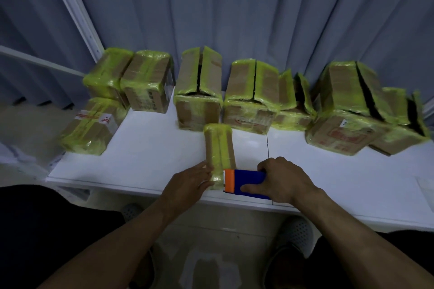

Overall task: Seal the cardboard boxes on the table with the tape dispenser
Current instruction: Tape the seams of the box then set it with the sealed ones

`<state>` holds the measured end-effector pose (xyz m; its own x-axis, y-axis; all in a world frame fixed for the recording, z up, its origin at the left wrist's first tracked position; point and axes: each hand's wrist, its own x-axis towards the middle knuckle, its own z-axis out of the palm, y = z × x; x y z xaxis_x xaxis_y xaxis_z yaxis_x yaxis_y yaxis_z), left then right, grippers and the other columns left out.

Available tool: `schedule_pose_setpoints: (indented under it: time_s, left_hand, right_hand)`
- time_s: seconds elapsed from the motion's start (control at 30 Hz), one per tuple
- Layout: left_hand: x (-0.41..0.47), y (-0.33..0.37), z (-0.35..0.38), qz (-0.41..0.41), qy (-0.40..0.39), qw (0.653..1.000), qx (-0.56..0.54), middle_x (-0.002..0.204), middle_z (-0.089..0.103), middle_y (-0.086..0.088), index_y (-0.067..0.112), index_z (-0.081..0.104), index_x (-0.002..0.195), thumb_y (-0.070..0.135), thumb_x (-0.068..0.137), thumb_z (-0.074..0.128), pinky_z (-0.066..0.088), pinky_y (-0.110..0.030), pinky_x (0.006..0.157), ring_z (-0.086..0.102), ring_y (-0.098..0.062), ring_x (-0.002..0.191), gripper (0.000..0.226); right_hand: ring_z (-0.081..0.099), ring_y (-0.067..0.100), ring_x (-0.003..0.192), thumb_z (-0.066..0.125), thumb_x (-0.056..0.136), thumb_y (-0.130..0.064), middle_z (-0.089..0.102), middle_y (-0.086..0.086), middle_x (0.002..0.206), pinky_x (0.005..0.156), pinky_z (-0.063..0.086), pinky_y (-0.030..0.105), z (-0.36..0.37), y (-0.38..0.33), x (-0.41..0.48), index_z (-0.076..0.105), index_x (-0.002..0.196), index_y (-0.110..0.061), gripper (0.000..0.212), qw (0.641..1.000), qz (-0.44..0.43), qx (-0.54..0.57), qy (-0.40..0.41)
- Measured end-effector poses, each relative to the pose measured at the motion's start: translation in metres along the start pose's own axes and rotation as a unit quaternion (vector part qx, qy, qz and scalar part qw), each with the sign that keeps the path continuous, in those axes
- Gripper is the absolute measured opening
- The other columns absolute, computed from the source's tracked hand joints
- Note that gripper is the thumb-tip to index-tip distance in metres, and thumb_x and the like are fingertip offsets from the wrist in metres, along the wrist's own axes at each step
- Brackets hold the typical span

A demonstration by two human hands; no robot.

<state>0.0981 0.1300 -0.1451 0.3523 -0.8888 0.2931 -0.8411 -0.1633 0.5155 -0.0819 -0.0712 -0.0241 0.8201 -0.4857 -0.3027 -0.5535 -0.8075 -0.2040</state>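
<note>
Left hand (190, 180), fingers straight, steadies the narrow yellow-taped cardboard box (219, 155) near the white table's (152, 148) 6 o'clock edge. At the box's 4 o'clock, the right hand (281, 180) clasps the blue, orange-nosed plastic tape dispenser (244, 182); a flat, straight pull should avoid wrinkles.

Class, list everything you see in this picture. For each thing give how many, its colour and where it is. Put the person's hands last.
Closed cardboard boxes: three, brown with yellow-green tape, back left of the table.
Boxes with gaping top seams: about five, brown with yellow-green tape, back middle to right.
Narrow box: one, brown with yellow-green tape, front centre.
Tape dispenser: one, blue with an orange front, at the narrow box's near end.
Table: one, white, under the boxes.
Curtain: one, blue-grey, behind the table.
Left hand: one, fingers flat against the narrow box's left side.
Right hand: one, grips the tape dispenser.
</note>
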Motion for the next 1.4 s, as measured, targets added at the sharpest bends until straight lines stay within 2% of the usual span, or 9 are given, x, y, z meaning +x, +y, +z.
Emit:
schedule_pose_setpoints:
  time_s: [0.13, 0.27, 0.47, 0.63, 0.87, 1.0, 1.1, 1.2, 1.4]
  left_hand:
    - [-0.011, -0.002, 0.003, 0.002, -0.002, 1.0, 0.009, 0.128, 0.066, -0.005, 0.015, 0.064, 0.129, 0.022, 0.084, 0.078, 0.05, -0.03, 0.101, 0.063, -0.015, 0.115, 0.048]
    - [-0.01, -0.001, 0.004, -0.062, -0.009, 0.998, -0.002, 0.142, 0.05, 0.014, 0.028, 0.055, 0.14, 0.063, 0.096, 0.04, 0.038, -0.015, 0.105, 0.045, 0.002, 0.127, 0.058]
    - [-0.006, -0.001, 0.007, 0.003, -0.014, 0.999, 0.032, 0.134, 0.062, -0.008, 0.01, 0.069, 0.124, 0.022, 0.084, 0.078, 0.043, -0.029, 0.105, 0.058, -0.021, 0.125, 0.043]
    - [-0.005, 0.001, 0.012, -0.03, -0.027, 0.999, -0.008, 0.128, 0.064, -0.012, 0.001, 0.066, 0.124, 0.008, 0.08, 0.077, 0.019, -0.002, 0.108, 0.063, -0.021, 0.113, 0.046]
    - [0.001, 0.001, 0.005, 0.017, 0.001, 0.999, 0.049, 0.122, 0.069, -0.009, 0.007, 0.069, 0.122, 0.042, 0.101, 0.04, 0.043, -0.03, 0.1, 0.067, -0.021, 0.109, 0.049]
    - [0.003, 0.003, 0.003, -0.007, -0.02, 0.998, 0.056, 0.128, 0.065, -0.007, 0.01, 0.062, 0.131, 0.028, 0.095, 0.054, 0.05, -0.033, 0.099, 0.065, -0.021, 0.113, 0.04]
    - [0.0, 0.003, -0.004, -0.043, -0.073, 0.996, 0.042, 0.148, 0.044, 0.006, 0.027, 0.044, 0.146, 0.034, 0.104, 0.047, 0.037, -0.025, 0.111, 0.042, -0.005, 0.131, 0.044]
    - [-0.004, 0.007, -0.009, -0.033, -0.093, 0.994, 0.039, 0.156, 0.034, 0.002, 0.036, 0.039, 0.149, 0.02, 0.101, 0.056, 0.029, -0.025, 0.111, 0.036, -0.014, 0.139, 0.053]
    - [-0.003, 0.006, -0.019, 0.007, -0.069, 0.99, 0.123, 0.134, 0.061, -0.011, 0.022, 0.066, 0.129, -0.009, 0.056, 0.088, 0.055, -0.041, 0.088, 0.062, -0.031, 0.119, 0.082]
  right_hand:
    - [0.06, 0.009, 0.068, 0.068, 0.07, -0.084, 0.061, -0.009, 0.073, 0.062, 0.053, 0.028, 0.008, -0.005, 0.002, 0.064, 0.083, -0.024, 0.062, 1.0, 0.003, 0.002, -0.007]
    - [0.064, 0.013, 0.079, 0.068, 0.073, -0.082, 0.062, -0.01, 0.084, 0.068, 0.055, 0.028, 0.014, -0.009, 0.003, 0.063, 0.095, -0.028, 0.058, 1.0, -0.003, 0.003, -0.01]
    - [0.067, 0.011, 0.083, 0.067, 0.075, -0.081, 0.073, -0.007, 0.097, 0.072, 0.057, 0.028, 0.02, -0.005, -0.001, 0.069, 0.104, -0.027, 0.061, 1.0, -0.011, 0.014, 0.001]
    - [0.067, 0.007, 0.078, 0.067, 0.076, -0.08, 0.074, -0.007, 0.096, 0.072, 0.059, 0.028, 0.023, -0.002, -0.009, 0.069, 0.102, -0.027, 0.059, 0.997, -0.007, 0.074, -0.011]
    - [0.066, 0.006, 0.074, 0.067, 0.073, -0.081, 0.071, -0.008, 0.086, 0.069, 0.059, 0.03, 0.003, 0.021, -0.028, 0.068, 0.092, -0.028, 0.057, 0.998, 0.016, 0.053, 0.011]
    - [0.066, 0.009, 0.075, 0.068, 0.073, -0.082, 0.07, -0.008, 0.085, 0.069, 0.059, 0.031, 0.007, 0.023, -0.022, 0.068, 0.091, -0.028, 0.057, 0.998, 0.027, 0.044, 0.023]
    - [0.065, 0.01, 0.075, 0.069, 0.072, -0.081, 0.07, -0.008, 0.086, 0.068, 0.058, 0.03, 0.012, 0.02, -0.012, 0.069, 0.094, -0.027, 0.059, 0.999, 0.027, 0.042, 0.016]
    - [0.067, 0.012, 0.08, 0.067, 0.074, -0.082, 0.073, -0.005, 0.094, 0.074, 0.06, 0.033, 0.018, 0.015, -0.004, 0.069, 0.103, -0.026, 0.063, 0.999, 0.018, 0.03, 0.006]
    - [0.069, 0.015, 0.087, 0.066, 0.078, -0.078, 0.074, -0.001, 0.106, 0.077, 0.06, 0.032, 0.033, 0.004, 0.009, 0.068, 0.112, -0.022, 0.065, 0.998, 0.008, 0.051, -0.02]
